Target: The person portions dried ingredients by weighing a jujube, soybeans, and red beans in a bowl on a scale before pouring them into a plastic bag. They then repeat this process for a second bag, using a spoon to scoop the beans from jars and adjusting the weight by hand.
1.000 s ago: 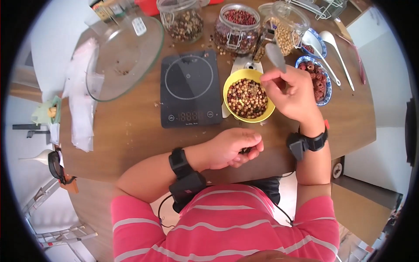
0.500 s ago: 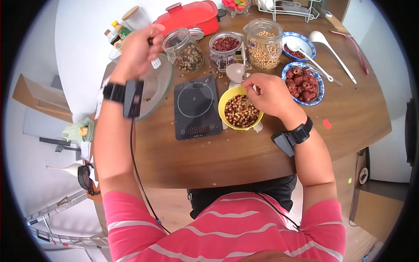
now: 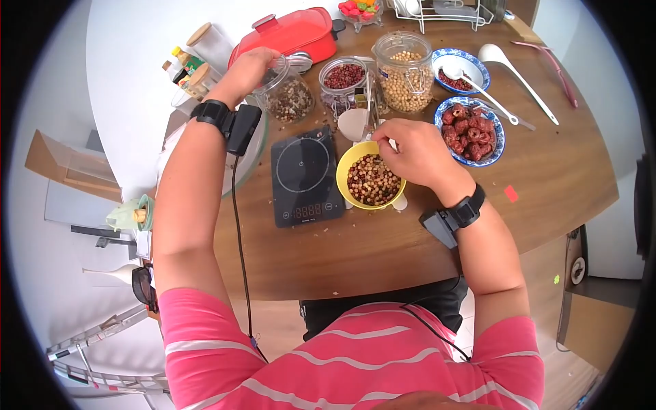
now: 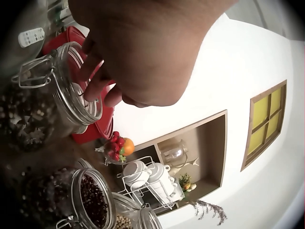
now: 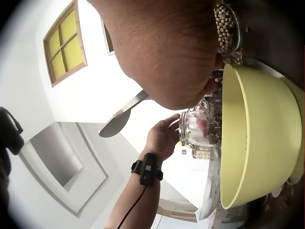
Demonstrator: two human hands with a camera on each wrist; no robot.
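Note:
My left hand (image 3: 247, 74) is at the mouth of a glass clip-top jar (image 3: 292, 101) part-filled with mixed dark grains. In the left wrist view, its loosely bent fingers (image 4: 97, 86) reach over the jar's rim. My right hand (image 3: 418, 149) pinches a metal spoon (image 3: 353, 126) above the right edge of a yellow bowl (image 3: 342, 171). The spoon's head points away from me, and the handle is mostly hidden by the hand. Beans and grains (image 3: 372, 181) in brown, red and cream fill the lower part of the bowl.
Left of the bowl lies a black digital scale (image 3: 304, 174). Behind stand a jar of red beans (image 3: 344, 78) and a jar of pale beans (image 3: 404, 78). Rightward are a blue-white bowl of dried dates (image 3: 437, 130), a smaller-filled bowl (image 3: 437, 63) and a white ladle (image 3: 523, 78).
My left hand went from loosely curled at the table's front edge, up to the far left, then right to the jar's mouth. My right hand keeps the spoon by the bowl.

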